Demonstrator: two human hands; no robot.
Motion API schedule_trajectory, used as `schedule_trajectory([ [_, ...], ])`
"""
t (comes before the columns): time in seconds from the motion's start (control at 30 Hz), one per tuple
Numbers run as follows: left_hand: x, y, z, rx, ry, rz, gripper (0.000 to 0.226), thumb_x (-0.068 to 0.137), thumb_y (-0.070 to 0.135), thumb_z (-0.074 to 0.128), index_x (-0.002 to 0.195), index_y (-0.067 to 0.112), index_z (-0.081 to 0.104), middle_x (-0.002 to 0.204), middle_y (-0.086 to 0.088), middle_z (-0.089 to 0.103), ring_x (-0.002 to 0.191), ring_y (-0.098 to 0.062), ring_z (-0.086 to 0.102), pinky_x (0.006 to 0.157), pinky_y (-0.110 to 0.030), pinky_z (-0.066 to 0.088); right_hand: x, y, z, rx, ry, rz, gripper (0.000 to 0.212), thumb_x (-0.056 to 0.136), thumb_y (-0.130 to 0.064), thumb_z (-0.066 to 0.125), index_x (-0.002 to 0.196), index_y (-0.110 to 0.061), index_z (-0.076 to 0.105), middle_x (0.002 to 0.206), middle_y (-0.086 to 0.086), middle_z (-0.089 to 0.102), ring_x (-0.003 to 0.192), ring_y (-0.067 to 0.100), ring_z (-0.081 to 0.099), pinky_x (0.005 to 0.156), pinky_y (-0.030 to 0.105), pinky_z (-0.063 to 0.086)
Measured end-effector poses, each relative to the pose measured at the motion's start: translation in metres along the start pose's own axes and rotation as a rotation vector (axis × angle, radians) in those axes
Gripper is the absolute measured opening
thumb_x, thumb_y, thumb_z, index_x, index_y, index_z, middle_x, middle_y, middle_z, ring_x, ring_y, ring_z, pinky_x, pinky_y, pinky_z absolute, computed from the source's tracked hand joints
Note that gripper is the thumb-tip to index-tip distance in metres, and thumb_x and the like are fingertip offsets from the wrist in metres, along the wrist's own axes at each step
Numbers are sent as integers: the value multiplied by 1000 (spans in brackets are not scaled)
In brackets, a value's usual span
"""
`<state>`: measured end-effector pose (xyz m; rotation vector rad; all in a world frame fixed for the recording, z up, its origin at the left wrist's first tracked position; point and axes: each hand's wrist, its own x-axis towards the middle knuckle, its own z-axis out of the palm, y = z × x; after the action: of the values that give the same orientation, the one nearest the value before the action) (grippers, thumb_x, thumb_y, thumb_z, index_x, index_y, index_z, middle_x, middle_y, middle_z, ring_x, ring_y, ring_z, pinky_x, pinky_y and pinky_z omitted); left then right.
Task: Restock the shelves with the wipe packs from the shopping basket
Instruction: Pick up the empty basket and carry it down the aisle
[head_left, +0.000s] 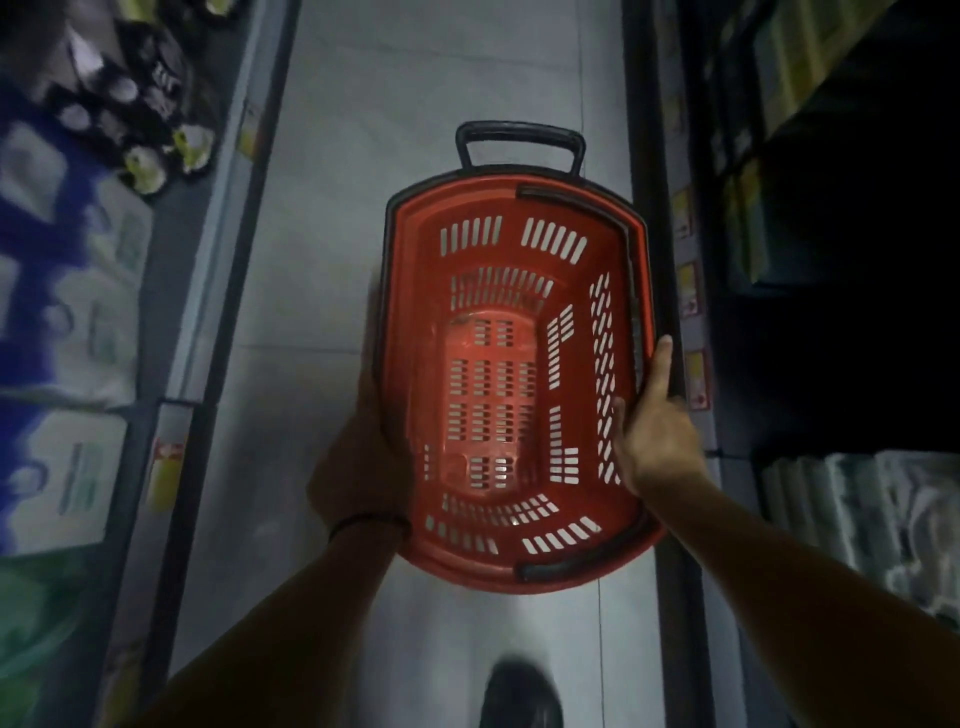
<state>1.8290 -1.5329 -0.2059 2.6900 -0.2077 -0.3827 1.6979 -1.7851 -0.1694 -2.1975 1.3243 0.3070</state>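
Right hand (657, 441) grips the right rim of the shopping basket (540, 205): thumb inside the wall, forefinger straight along the edge. Left hand (363, 462) lies against the basket's left outer wall, dim; whether its fingers curl, cannot tell. Basket sits between both hands, above the pale tiled floor (415, 78), mid-aisle. Red hard plastic, oval, walls and bottom cut with slots; black rim band, black loop handle (519, 131) at far end. Shelves close on both sides: white packs (72, 467) left, blurred; pale soft packs (857, 514) lower right. Dark shoe (519, 696) below.
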Motion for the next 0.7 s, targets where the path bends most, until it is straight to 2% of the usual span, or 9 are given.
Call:
schedule_trajectory([
  [0.1,65,30,1,-14,14,27,78,101,52,46,159,51,-6,122,-8,72,101,-37,72,87,-50,58,56,-43,-25,4,-18,13,101,103,-56,51,157,-46,-33,140,28,52,109,42,68,94,60,54],
  [0.2,130,66,-3,-5,-2,-35,89,98,53,49,145,69,-24,121,-7,72,98,-37,72,87,-53,59,117,-87,-48,-16,-50,52,105,102,-53,55,156,-47,-35,143,28,49,112,43,67,95,63,54],
  [0.27,169,86,-3,1,16,-29,90,99,53,49,139,72,-29,117,-6,73,94,-37,72,84,-54,59,157,-108,-62,-13,-57,51,106,102,-51,57,154,-49,-35,144,27,48,112,43,67,94,64,54],
  [0.37,225,112,-4,-15,36,-16,88,97,56,50,148,68,-21,116,-6,73,92,-37,72,83,-54,60,211,-140,-77,-17,-86,60,108,101,-52,59,153,-52,-36,147,28,45,115,44,66,95,65,53],
  [0.43,257,131,-8,-22,31,-34,81,97,58,46,155,58,-10,115,-7,72,91,-37,72,83,-54,59,243,-161,-88,-1,-110,87,113,98,-55,63,152,-53,-36,148,29,44,117,46,64,96,67,52],
  [0.57,332,170,-10,-18,-8,-26,79,100,59,47,163,40,3,105,-5,72,83,-29,70,78,-45,60,314,-204,-112,-19,-126,115,122,93,-55,71,154,-50,-36,149,35,41,122,51,61,100,71,49],
  [0.7,402,204,-14,-19,-30,-24,80,101,58,48,166,34,8,112,-7,72,89,-30,70,77,-38,52,387,-247,-130,-144,-190,165,138,88,-50,81,151,-46,-41,149,37,40,123,52,60,101,71,48],
])
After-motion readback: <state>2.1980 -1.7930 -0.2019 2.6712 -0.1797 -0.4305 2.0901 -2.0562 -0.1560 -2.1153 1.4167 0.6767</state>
